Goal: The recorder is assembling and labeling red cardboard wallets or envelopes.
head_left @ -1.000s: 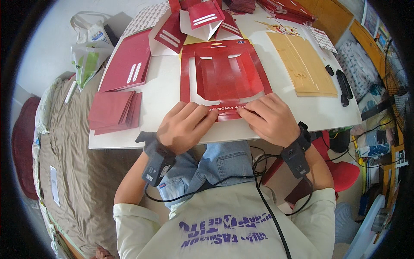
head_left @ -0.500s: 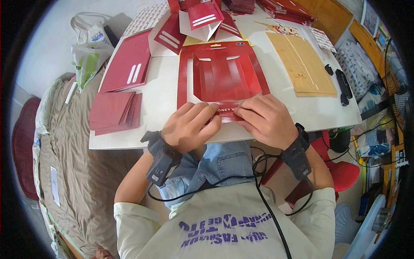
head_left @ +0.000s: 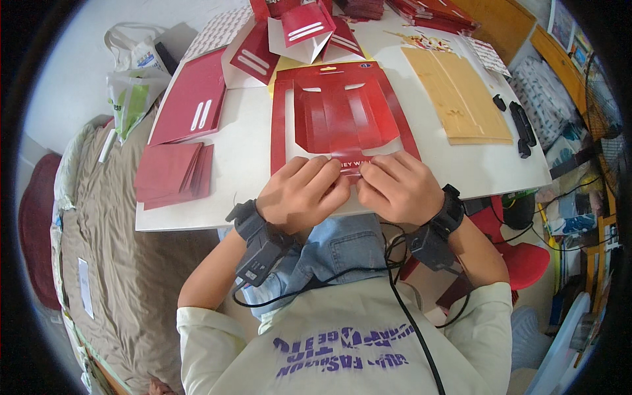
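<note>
A flat red cardboard packaging card (head_left: 279,125) lies on the table in front of me, its hang hole at the far edge. Within its cut-out window sits a folded, glossy red panel (head_left: 345,118) with pale gaps at its sides. At the card's near edge, my left hand (head_left: 299,192) is closed with curled fingers, pinching the rim. Close beside it, my right hand (head_left: 400,189) grips the same edge, thumb and fingers drawn together. The two hands nearly meet at the middle, and the fingers hide part of the edge.
Dark red card stacks (head_left: 191,99) and smaller red cards (head_left: 172,172) lie at the left of the white table (head_left: 243,138). Folded red-and-white pieces (head_left: 306,33) stand behind. At right are tan cardboard sheets (head_left: 457,95) and black clip-like parts (head_left: 522,125). Black cables (head_left: 395,266) hang over my lap.
My hands have come closer together along the card's near edge, the right one shifting left and the left one slightly right. The inner red panel's folds and reflections look different.
</note>
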`<action>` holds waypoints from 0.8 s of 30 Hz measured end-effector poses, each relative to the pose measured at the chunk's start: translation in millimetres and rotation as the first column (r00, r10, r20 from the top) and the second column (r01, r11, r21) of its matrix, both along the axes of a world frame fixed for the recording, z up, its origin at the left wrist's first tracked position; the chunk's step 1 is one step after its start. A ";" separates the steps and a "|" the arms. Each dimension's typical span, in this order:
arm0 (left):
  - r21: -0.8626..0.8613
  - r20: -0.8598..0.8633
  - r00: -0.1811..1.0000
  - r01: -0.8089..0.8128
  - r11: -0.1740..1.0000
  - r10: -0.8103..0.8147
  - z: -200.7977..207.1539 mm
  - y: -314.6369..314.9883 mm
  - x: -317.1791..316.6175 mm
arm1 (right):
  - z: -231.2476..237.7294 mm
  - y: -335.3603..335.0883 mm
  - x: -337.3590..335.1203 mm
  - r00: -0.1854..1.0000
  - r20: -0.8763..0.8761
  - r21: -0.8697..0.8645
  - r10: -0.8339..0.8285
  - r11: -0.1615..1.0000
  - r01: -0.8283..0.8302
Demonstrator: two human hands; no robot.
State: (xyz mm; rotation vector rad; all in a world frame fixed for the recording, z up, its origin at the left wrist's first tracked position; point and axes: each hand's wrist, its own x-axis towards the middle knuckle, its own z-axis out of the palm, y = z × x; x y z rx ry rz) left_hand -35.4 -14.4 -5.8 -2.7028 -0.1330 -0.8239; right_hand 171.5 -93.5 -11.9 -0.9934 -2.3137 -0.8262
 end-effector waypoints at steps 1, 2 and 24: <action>0.001 0.000 1.000 -0.001 1.000 0.001 -1.1 0.4 1.0 | 0.9 -0.6 0.2 1.000 0.017 -0.036 0.021 0.999 -0.020; 0.045 0.028 1.000 -0.007 0.999 0.005 -2.8 0.3 2.8 | 1.1 -0.2 0.2 1.000 0.017 -0.036 0.020 0.999 -0.020; -0.282 0.161 0.987 0.037 0.959 0.010 0.2 -1.9 3.2 | 6.8 6.5 -3.5 0.995 0.050 0.054 0.086 0.995 -0.089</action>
